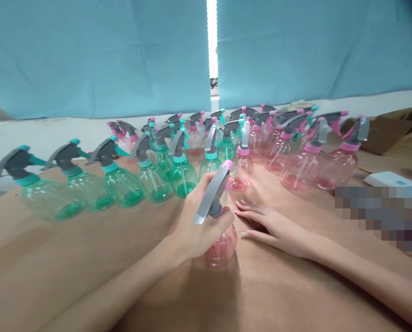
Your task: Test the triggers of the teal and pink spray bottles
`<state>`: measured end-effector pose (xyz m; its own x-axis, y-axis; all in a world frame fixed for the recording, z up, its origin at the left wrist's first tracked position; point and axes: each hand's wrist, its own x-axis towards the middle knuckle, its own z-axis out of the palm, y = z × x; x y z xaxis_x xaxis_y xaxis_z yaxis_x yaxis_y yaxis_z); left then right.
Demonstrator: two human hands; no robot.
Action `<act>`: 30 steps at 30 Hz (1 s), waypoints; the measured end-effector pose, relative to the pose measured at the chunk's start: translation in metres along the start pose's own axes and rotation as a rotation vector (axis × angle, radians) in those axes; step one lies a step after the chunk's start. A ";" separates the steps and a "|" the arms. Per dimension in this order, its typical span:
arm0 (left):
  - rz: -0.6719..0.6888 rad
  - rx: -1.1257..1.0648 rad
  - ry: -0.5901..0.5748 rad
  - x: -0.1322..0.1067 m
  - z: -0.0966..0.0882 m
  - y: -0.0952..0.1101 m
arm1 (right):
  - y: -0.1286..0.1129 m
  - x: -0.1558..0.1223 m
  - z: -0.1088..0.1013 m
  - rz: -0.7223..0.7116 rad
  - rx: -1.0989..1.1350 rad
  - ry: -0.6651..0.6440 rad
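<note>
My left hand (199, 221) is wrapped round the neck of a pink spray bottle (221, 249) with a grey trigger head and pink nozzle. The bottle is upright near the middle of the table, its nozzle facing away from me. Just right of it, my right hand (273, 226) lies low over the tabletop with its fingers stretched out, holding nothing. Close beyond the hands are another pink spray bottle (242, 173) and a green spray bottle (181, 177). The left fingers partly hide the held bottle's neck.
Several green spray bottles (124, 186) form a row at the left of the brown table (67, 258). Several pink ones (299, 170) stand at the right, with more behind. A cardboard box (389, 131) and a white box (387, 180) lie at the far right. Blue curtains hang behind.
</note>
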<state>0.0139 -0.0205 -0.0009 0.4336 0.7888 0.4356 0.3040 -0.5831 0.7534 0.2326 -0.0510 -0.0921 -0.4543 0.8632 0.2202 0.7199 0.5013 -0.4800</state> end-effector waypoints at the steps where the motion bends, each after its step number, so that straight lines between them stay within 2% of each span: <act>1: 0.010 -0.005 -0.006 -0.001 0.001 -0.001 | 0.001 0.000 0.000 -0.004 -0.001 0.000; 11: 0.026 -0.074 -0.001 -0.001 0.007 -0.006 | 0.001 -0.001 0.002 -0.012 0.025 -0.032; 20: 0.041 -0.161 0.003 -0.001 0.015 -0.004 | -0.025 -0.002 -0.004 -0.082 0.212 0.036; 24: 0.015 -0.111 0.025 0.002 0.027 0.000 | -0.043 -0.004 -0.011 -0.071 0.281 0.159; 30: 0.027 -0.106 0.024 0.014 0.059 0.016 | -0.058 -0.012 -0.020 -0.005 0.311 0.416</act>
<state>0.0750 -0.0297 -0.0120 0.4193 0.7781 0.4676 0.2005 -0.5818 0.7883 0.2066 -0.0892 -0.0496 -0.1648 0.8432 0.5117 0.4993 0.5187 -0.6940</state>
